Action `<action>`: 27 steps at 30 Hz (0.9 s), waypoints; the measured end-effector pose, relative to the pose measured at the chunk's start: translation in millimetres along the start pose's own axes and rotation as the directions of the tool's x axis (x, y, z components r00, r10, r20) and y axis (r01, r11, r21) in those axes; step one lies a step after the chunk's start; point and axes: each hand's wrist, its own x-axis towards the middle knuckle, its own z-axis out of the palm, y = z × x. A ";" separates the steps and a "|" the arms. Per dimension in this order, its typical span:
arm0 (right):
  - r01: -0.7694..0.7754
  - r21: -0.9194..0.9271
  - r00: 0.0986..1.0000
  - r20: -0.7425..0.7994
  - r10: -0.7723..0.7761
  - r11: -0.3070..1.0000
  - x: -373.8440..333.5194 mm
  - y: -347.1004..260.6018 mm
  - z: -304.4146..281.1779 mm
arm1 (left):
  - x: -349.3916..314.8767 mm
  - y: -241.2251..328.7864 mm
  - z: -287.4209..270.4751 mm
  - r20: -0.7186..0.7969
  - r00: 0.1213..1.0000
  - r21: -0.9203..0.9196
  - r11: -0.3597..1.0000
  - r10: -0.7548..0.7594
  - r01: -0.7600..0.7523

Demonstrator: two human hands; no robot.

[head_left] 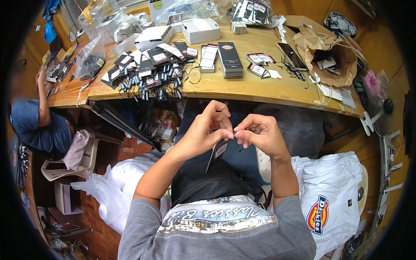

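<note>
Above my lap, in front of the table edge, both hands are raised close together. My left hand (207,130) pinches with thumb and index finger at the top of a dark hang tag (220,150), which dangles edge-on below it. My right hand (261,135) is closed in a pinch right beside the left fingertips. A thin dark cord end shows under its fingers; the spot where the fingertips meet is too small to make out. Ahead on the table lie a heap of black tags with cords (149,65), a neat stack of black tags (230,63) and a stack of white-labelled tags (208,60).
White boxes (200,31) and plastic bags line the table's back. At right are loose tags (258,60), a phone (291,55) and an open paper bag (346,71). White T-shirts (333,186) lie beside me; a plastic bag (130,186) and co-worker (39,123) are left.
</note>
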 end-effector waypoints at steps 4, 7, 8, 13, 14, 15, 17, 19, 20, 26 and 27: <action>-0.006 0.009 0.997 0.076 0.006 1.000 2.4 -13.0 6.4 | 1.9 -8.4 -2.7 0.045 0.987 -0.140 0.980 0.152 -0.144; 0.104 0.011 0.994 0.036 -0.104 0.995 10.1 -22.6 10.7 | -3.6 -18.1 -11.8 0.263 0.963 -0.357 0.922 -0.057 0.152; 0.153 0.004 0.988 -0.001 -0.153 0.988 13.7 -24.7 10.1 | -7.0 -21.1 -12.7 0.305 0.948 -0.421 0.881 -0.088 0.217; 0.185 -0.064 0.982 -0.029 -0.187 0.981 32.6 -39.3 7.1 | -22.8 -7.7 -33.4 0.182 0.966 -0.376 0.896 -0.182 0.239; 0.196 -0.065 0.980 -0.035 -0.198 0.979 36.7 -41.0 7.3 | -24.0 -6.6 -41.6 0.079 0.976 -0.363 0.905 -0.205 0.219; 0.208 -0.065 0.976 -0.045 -0.212 0.976 40.9 -41.7 7.5 | -22.8 8.1 -54.3 -0.002 0.976 -0.211 0.954 -0.217 0.212; 0.150 -0.042 0.988 -0.038 -0.152 0.988 50.8 -42.7 12.1 | -15.9 30.5 -82.4 -0.142 0.976 -0.048 0.986 -0.165 0.159; 0.122 0.015 0.992 -0.014 -0.122 0.992 64.5 -38.1 25.1 | 1.6 53.4 -103.0 -0.093 0.996 0.127 0.992 0.003 0.009; 0.128 0.053 0.991 0.034 -0.130 0.990 72.5 -34.9 30.6 | 13.4 68.9 -113.0 -0.043 0.999 0.309 0.951 0.032 -0.018; 0.307 -0.321 0.952 0.108 -0.288 0.896 139.7 -10.3 21.3 | 95.2 89.5 -174.4 0.042 0.973 0.973 -0.229 0.227 0.012; 0.364 -0.508 0.914 0.035 -0.403 0.781 155.8 -11.0 2.0 | 111.5 83.7 -177.0 0.091 0.972 0.941 -0.339 0.215 -0.013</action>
